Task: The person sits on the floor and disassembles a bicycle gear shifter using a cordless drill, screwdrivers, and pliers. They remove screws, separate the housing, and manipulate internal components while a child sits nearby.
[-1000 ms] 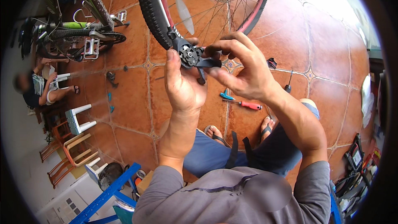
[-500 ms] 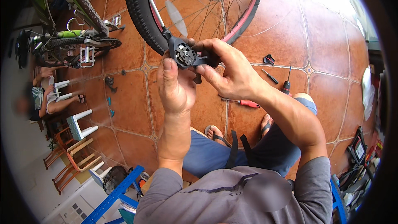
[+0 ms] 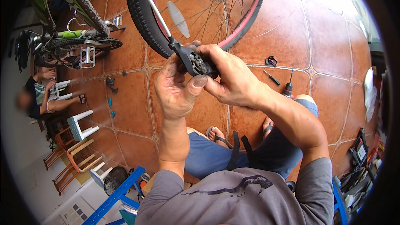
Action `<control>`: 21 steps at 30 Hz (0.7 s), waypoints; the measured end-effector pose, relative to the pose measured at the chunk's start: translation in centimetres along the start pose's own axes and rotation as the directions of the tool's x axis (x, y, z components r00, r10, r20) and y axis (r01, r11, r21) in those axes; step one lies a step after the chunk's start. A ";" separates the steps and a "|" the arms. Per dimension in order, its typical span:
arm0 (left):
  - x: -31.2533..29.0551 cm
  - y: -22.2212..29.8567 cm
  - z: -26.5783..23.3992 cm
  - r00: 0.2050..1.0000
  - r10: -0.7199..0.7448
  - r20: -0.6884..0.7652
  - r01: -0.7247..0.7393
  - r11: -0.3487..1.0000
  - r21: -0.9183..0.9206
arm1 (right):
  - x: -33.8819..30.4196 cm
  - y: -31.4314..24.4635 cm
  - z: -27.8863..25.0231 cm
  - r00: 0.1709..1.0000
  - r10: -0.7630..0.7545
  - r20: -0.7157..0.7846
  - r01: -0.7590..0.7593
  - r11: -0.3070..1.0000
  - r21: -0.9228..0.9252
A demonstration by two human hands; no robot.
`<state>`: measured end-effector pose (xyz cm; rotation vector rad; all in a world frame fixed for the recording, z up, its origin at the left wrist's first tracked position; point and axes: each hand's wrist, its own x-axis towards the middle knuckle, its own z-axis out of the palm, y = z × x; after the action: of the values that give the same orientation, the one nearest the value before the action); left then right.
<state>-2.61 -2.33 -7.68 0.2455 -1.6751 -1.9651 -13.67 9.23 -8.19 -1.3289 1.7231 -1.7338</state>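
Both my hands hold a black bicycle gear shifter (image 3: 194, 61) in front of the bike wheel. Its housing is uncovered on one side, so part of the inner mechanism shows. My left hand (image 3: 176, 93) is closed round its left and lower side, thumb pressed at the lower edge. On the right, my right hand (image 3: 233, 77) grips it with fingers over the top and thumb below. A silver cable housing (image 3: 153, 10) runs from the shifter's upper end. Some fingertips are hidden behind the shifter.
Ahead stands the wheel with its black tyre (image 3: 139, 14). A small black part (image 3: 271, 61), a short screwdriver (image 3: 272, 78) and a long-shaft driver (image 3: 288, 87) lie on the tiles to the right. At left are another bicycle (image 3: 79, 37), stools (image 3: 77, 127) and a seated person (image 3: 39, 96).
The shifter has tilted and shifted slightly right. My left thumb has moved from its left side to its lower edge. My right forearm now covers the red-handled screwdriver.
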 end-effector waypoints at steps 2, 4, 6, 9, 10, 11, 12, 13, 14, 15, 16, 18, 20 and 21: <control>0.1 0.3 -0.6 0.998 0.016 0.054 -0.017 1.000 0.016 | 0.2 -0.3 -0.4 0.996 0.015 0.090 -0.014 1.000 -0.013; 0.1 0.5 -1.2 0.996 0.025 0.091 -0.024 1.000 -0.008 | 0.4 -0.7 -0.9 0.982 0.034 0.183 -0.044 0.998 0.047; 0.2 0.6 -1.4 0.993 0.031 0.112 -0.022 0.997 -0.077 | 0.6 -1.2 -1.4 0.959 0.049 0.280 -0.100 0.980 0.172; 0.4 1.2 -0.7 0.996 -0.018 0.084 0.021 0.999 -0.040 | 0.3 -1.6 -1.2 0.936 0.240 0.258 -0.332 0.847 0.415; 0.3 1.0 -0.6 0.998 -0.008 0.057 0.011 0.998 -0.063 | -0.3 -0.4 -0.1 0.965 0.215 0.147 -0.260 0.816 0.515; 0.3 0.9 -0.7 0.998 -0.005 0.066 0.008 0.999 -0.045 | -0.2 -0.6 -0.4 0.950 0.249 0.187 -0.311 0.777 0.547; 0.4 0.9 -1.0 0.997 -0.002 0.074 0.004 1.000 -0.027 | -0.1 -0.8 -0.9 0.932 0.280 0.228 -0.361 0.735 0.574; 0.5 0.8 -1.1 0.997 0.001 0.082 0.000 1.000 -0.009 | 0.0 -0.9 -1.3 0.912 0.309 0.270 -0.410 0.689 0.598; 0.5 0.7 -1.0 0.998 0.011 0.066 -0.011 1.000 -0.002 | 0.0 -0.7 -1.2 0.922 0.291 0.255 -0.387 0.661 0.643; 0.5 0.6 -0.8 0.999 0.021 0.050 -0.021 1.000 0.005 | 0.0 -0.5 -1.2 0.927 0.277 0.251 -0.373 0.646 0.666; 0.4 0.6 -0.7 0.999 0.031 0.033 -0.031 0.999 0.012 | -0.1 -0.1 -1.3 0.933 0.263 0.246 -0.359 0.630 0.688; 0.4 0.6 -0.5 0.999 0.023 0.036 -0.024 0.999 0.031 | -0.3 0.6 -1.5 0.934 0.249 0.255 -0.356 0.619 0.700; 0.5 0.7 -0.4 0.999 0.011 0.039 -0.012 0.999 0.037 | -0.2 1.0 -1.8 0.926 0.252 0.283 -0.379 0.615 0.692; 0.5 0.8 -0.3 0.999 0.003 0.041 -0.004 0.999 0.034 | -0.1 1.1 -1.8 0.921 0.251 0.298 -0.390 0.612 0.688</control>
<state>-2.66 -2.94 -6.92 0.2162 -1.7347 -1.9527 -15.41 10.17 -8.87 -0.7012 0.8827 -1.7347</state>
